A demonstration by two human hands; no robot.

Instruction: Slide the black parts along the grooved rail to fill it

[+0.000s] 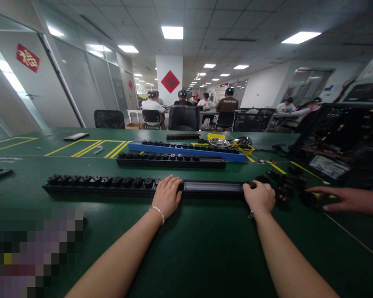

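a person's forearms (121,252) extend over a green counter (205,248), a bracelet (158,212) on each wrist. the left hand (168,192) lies across a long black rail (96,191), fingers side by side at the end of a row of black sockets (105,181); whether they clamp a piece cannot be told. the right hand (261,196), at the rail's right end, has thumb and fingers closed on a small black part (253,185). between the hands, the rail shows a smooth gray channel. at right, another person's hand (332,198), fingers apart, is near loose black parts (282,192). beyond lie a shorter black rail (170,163) and a blue rail (236,157), both bearing similar pieces, then a metal bowl (219,142). past the counter stands a black chair (184,118); farther off, people (226,103) sit at tables near a white pillar (169,63) bearing a red diamond (170,81).
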